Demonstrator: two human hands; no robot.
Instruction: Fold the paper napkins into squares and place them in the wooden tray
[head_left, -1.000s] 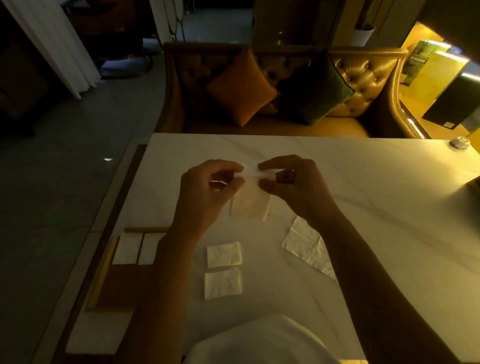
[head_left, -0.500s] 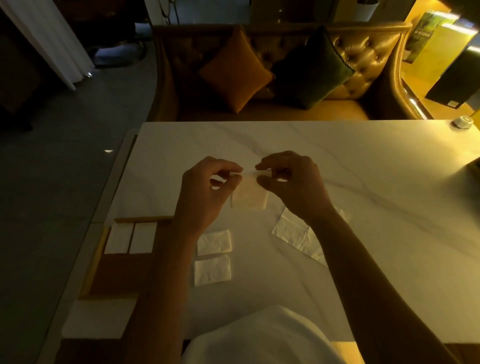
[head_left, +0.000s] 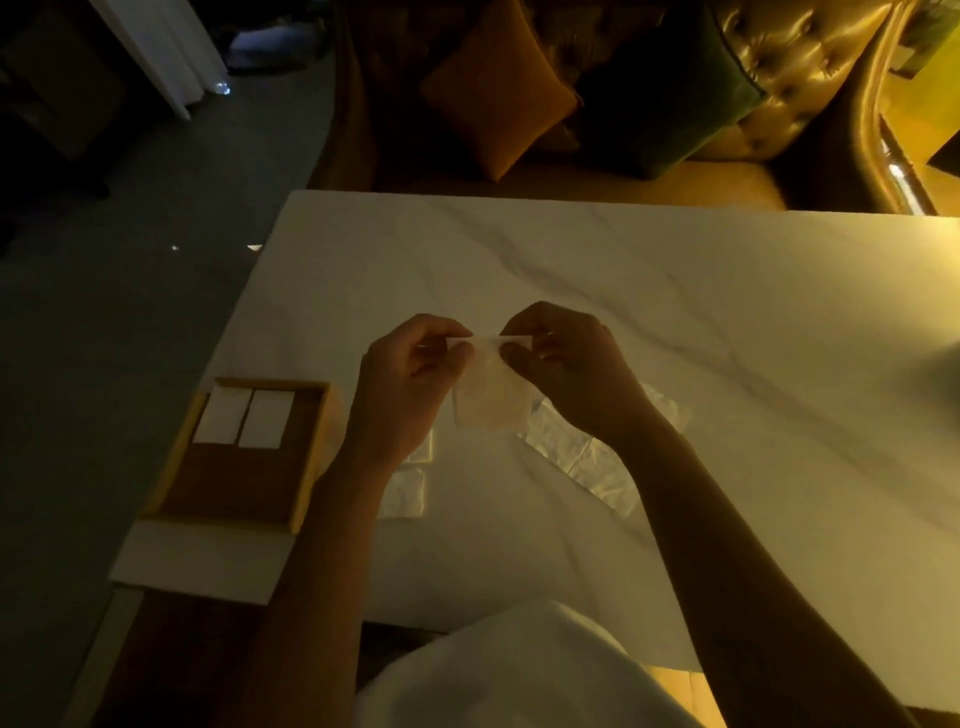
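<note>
Napkins are what you are working through, and going left to right, the shallow square wooden tray is sitting at the table's left edge, beside your left forearm, with two folded white squares lying side by side along its far wall and the near part of its floor bare. Just right of it, two more small folded white paper squares are lying on the pale marble table, partly hidden under your left wrist. Your left hand is pinching the top left edge of the thin white paper napkin, which you are holding up off the table. Your right hand is pinching the same top edge just beside it, both hands closed tight on the paper, fingertips nearly meeting. The sheet is hanging down from that edge toward you. Further right, a loose pile of unfolded white napkins is lying under your right wrist. Judging from this, the tray lies down and left of the grip, so your left hand is the nearer one for carrying
</note>
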